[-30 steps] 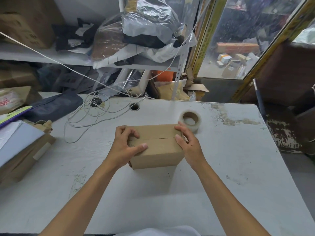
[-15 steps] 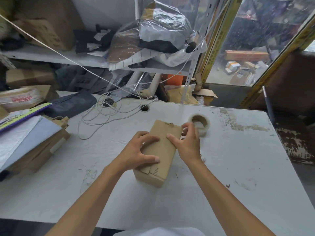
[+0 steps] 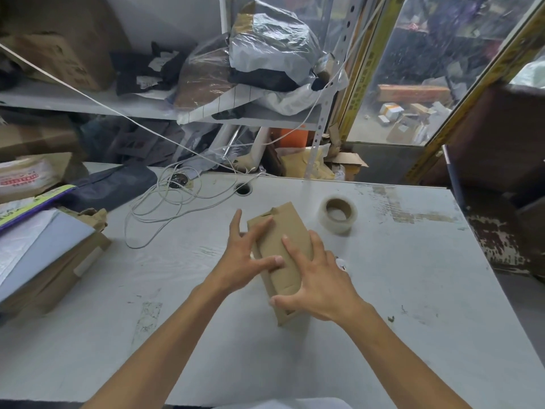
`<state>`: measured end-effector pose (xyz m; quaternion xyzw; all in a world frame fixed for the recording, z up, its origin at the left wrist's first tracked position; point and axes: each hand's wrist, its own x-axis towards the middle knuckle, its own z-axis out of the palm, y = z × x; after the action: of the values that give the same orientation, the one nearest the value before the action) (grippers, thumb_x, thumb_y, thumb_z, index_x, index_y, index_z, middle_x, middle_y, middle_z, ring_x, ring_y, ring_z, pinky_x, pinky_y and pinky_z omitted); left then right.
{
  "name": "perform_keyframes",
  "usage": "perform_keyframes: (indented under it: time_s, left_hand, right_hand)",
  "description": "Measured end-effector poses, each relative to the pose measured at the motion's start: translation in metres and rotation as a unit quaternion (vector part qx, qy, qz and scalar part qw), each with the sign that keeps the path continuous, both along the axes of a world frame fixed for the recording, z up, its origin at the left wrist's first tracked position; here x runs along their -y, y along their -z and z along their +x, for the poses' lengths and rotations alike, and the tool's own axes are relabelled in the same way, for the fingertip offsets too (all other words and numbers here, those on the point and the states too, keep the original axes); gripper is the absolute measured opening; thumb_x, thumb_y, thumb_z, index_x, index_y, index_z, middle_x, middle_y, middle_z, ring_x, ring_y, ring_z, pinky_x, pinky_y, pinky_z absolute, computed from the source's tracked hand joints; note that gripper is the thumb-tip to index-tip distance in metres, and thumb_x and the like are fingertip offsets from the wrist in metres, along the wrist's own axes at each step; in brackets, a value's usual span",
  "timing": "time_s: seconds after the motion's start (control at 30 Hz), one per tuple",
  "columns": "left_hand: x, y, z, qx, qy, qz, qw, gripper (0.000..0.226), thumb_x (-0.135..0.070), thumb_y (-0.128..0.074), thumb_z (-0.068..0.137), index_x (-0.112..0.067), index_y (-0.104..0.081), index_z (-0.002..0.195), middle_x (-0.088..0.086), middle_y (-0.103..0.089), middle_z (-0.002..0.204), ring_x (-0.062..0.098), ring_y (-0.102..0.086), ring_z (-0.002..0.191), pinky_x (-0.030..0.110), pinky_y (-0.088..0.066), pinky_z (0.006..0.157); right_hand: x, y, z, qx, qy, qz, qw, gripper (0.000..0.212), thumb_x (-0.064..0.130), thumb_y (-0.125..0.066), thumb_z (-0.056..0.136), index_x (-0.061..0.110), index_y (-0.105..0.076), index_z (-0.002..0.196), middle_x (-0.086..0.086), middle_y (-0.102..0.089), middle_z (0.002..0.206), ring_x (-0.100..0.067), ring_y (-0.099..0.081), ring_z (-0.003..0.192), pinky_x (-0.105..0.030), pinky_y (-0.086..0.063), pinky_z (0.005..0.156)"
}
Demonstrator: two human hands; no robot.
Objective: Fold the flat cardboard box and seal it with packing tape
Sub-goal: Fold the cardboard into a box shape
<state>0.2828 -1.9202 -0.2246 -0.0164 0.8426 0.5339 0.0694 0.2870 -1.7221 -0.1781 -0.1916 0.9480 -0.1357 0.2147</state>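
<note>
A small brown cardboard box [image 3: 284,231] lies lengthwise on the white table [image 3: 206,335], its long axis running away from me, its flaps folded shut on top. My left hand [image 3: 249,259] rests on the box's left side, fingers spread over the top and thumb across the seam. My right hand [image 3: 317,280] covers the near right part, thumb hooked at the near end. A roll of clear packing tape [image 3: 338,214] lies flat just beyond the box to the right, untouched.
A tangle of white cable [image 3: 165,214] lies on the table at the back left, near a round cable hole [image 3: 243,188]. Stacked cardboard and papers [image 3: 38,255] crowd the left edge. Cluttered shelves stand behind the table. The right table edge drops off.
The box has been turned from lying crosswise to lying lengthwise. Both hands shifted with it, and the right hand slid to the near end.
</note>
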Motion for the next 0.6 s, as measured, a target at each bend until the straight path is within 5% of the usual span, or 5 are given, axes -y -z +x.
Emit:
perform_keyframes:
  time_s: [0.13,0.27,0.43,0.53,0.6]
  left_hand:
    - [0.019,-0.007,-0.027,-0.049,0.04,-0.04,0.997,0.065,-0.051,-0.088,0.063,-0.064,-0.055,0.118,-0.019,-0.013,0.163,0.009,-0.033,0.139,0.037,-0.037,0.111]
    - [0.024,-0.002,-0.035,-0.064,0.008,-0.01,0.998,0.071,-0.061,-0.082,0.056,-0.053,-0.06,0.123,-0.021,-0.045,0.14,-0.004,-0.048,0.124,0.032,-0.047,0.104]
    - [0.006,0.009,-0.038,-0.084,-0.043,0.022,0.995,0.073,-0.049,-0.082,0.064,-0.038,-0.058,0.132,-0.013,-0.04,0.122,-0.003,-0.047,0.114,0.016,-0.052,0.087]
    - [-0.001,0.005,-0.042,-0.067,-0.034,0.015,0.997,0.071,-0.054,-0.073,0.062,-0.047,-0.054,0.13,-0.008,-0.032,0.131,-0.009,-0.043,0.116,0.013,-0.046,0.092]
    - [0.002,0.006,-0.042,-0.063,-0.01,-0.005,0.998,0.068,-0.056,-0.072,0.061,-0.054,-0.054,0.126,-0.017,-0.023,0.142,0.006,-0.038,0.126,0.024,-0.041,0.102]
  right_hand:
    - [-0.015,0.006,-0.023,-0.027,-0.098,-0.022,0.995,0.103,0.069,-0.065,0.065,0.064,0.0,0.145,0.005,0.015,0.164,-0.025,-0.011,0.146,-0.048,-0.027,0.112]
    - [-0.042,0.01,-0.059,-0.078,-0.159,-0.037,0.983,0.085,0.06,-0.064,0.07,0.063,-0.022,0.144,0.012,0.001,0.165,-0.022,-0.016,0.144,-0.048,-0.021,0.116]
    - [-0.056,0.022,-0.087,-0.04,-0.006,-0.107,0.993,0.092,0.071,-0.073,0.065,0.063,-0.025,0.143,0.014,0.013,0.162,-0.02,0.011,0.149,-0.056,-0.007,0.118]
    - [-0.053,0.026,-0.093,0.02,0.12,-0.291,0.949,0.093,0.067,-0.08,0.059,0.059,-0.034,0.14,0.021,-0.002,0.16,-0.011,-0.007,0.149,-0.05,-0.022,0.119]
    - [-0.052,0.029,-0.093,0.024,0.118,-0.325,0.938,0.083,0.054,-0.086,0.062,0.052,-0.048,0.135,0.022,-0.014,0.158,-0.003,-0.019,0.145,-0.04,-0.028,0.117]
